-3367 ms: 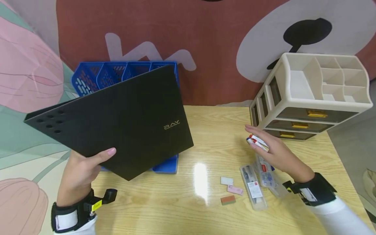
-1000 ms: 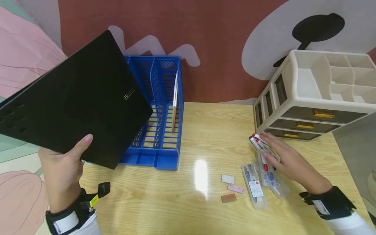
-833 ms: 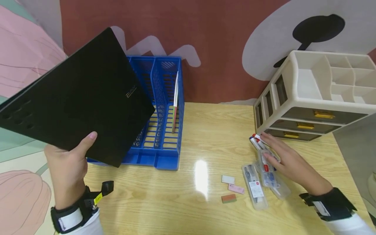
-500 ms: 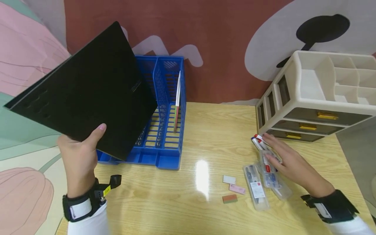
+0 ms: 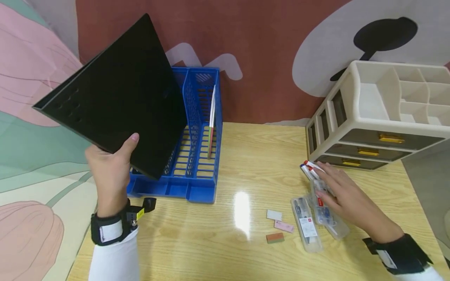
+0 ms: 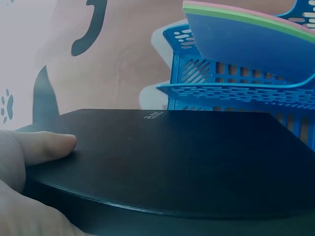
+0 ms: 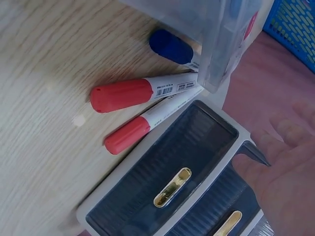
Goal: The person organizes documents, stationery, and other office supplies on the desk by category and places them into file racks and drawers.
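Observation:
My left hand (image 5: 110, 171) grips a large black folder (image 5: 126, 97) by its lower edge, thumb on the front cover. The folder is tilted and covers the left part of a blue file rack (image 5: 172, 189). In the left wrist view, the thumb lies on the folder (image 6: 162, 162), with the rack (image 6: 236, 91) beyond. Fingers extended, my right hand (image 5: 346, 195) is over red- and blue-capped markers (image 5: 309, 171) and a clear plastic case (image 5: 320, 210). The right wrist view shows a red-capped marker (image 7: 123, 96) lying apart from the fingers.
Thin booklets (image 5: 212, 121) stand in the rack's right compartment. A white drawer organizer (image 5: 356, 117) stands behind the right hand. Nearer are another clear case (image 5: 306, 224), a white block (image 5: 274, 214), a pink block (image 5: 284, 226) and an orange-green block (image 5: 275, 238).
The right hand has lowered and let go of the markers, which lie by the cases. The left hand swung the folder leftward, then back right and upward beside the rack's divider.

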A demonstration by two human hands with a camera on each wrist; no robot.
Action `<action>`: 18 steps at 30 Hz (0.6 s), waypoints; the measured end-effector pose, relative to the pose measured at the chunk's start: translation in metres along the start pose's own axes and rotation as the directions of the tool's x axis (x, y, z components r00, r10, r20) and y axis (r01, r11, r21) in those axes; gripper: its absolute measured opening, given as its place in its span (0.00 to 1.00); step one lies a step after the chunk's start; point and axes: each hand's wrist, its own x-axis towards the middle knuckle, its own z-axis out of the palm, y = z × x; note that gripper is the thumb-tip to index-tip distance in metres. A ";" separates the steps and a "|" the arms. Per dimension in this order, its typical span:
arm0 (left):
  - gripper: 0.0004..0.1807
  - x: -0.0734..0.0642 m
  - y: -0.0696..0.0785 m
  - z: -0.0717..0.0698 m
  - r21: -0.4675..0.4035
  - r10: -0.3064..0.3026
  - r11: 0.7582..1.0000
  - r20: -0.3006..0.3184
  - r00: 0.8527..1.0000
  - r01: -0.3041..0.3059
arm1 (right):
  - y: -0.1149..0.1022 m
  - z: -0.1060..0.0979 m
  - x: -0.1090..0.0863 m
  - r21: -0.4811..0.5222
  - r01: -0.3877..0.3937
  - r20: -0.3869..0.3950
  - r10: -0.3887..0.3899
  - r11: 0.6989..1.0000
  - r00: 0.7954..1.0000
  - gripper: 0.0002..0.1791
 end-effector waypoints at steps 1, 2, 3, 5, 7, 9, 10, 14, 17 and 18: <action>0.23 0.000 0.000 0.002 0.000 0.000 1.000 0.002 1.000 0.000 | 0.000 0.000 -0.001 0.007 -0.001 -0.005 0.001 1.000 1.000 0.41; 0.23 0.000 -0.001 0.004 -0.005 0.004 1.000 0.005 1.000 -0.004 | 0.000 0.000 -0.001 0.011 0.000 -0.011 0.000 1.000 1.000 0.41; 0.23 0.000 -0.001 0.005 -0.013 0.001 1.000 0.010 1.000 -0.001 | 0.000 0.000 -0.002 0.016 0.003 -0.016 -0.003 1.000 1.000 0.41; 0.23 0.000 0.000 0.008 -0.020 -0.004 1.000 0.020 1.000 0.004 | 0.000 0.000 -0.003 0.025 0.005 -0.021 -0.005 1.000 1.000 0.41; 0.22 0.001 0.000 0.011 -0.013 0.000 1.000 0.026 1.000 0.000 | 0.000 0.000 -0.004 0.032 0.002 -0.026 -0.001 0.999 1.000 0.41; 0.22 0.001 0.000 0.014 -0.005 0.001 1.000 0.031 1.000 -0.001 | 0.001 0.000 -0.005 0.040 0.003 -0.033 -0.002 0.999 0.999 0.42; 0.21 0.002 0.000 0.016 0.007 0.001 1.000 0.031 1.000 -0.002 | 0.001 0.000 -0.005 0.042 0.002 -0.037 -0.001 0.999 0.999 0.42; 0.20 0.004 0.000 0.021 0.043 0.011 0.999 0.040 0.999 -0.013 | 0.002 0.000 -0.007 0.059 -0.005 -0.045 0.007 0.998 0.999 0.43; 0.20 0.005 -0.001 0.025 0.041 0.014 0.999 0.049 0.999 -0.016 | 0.002 0.001 -0.009 0.067 -0.015 -0.040 0.018 0.998 0.999 0.42; 0.19 0.005 -0.002 0.027 0.039 0.019 0.999 0.053 0.998 -0.021 | 0.002 0.001 -0.010 0.069 -0.019 -0.038 0.022 0.997 0.999 0.41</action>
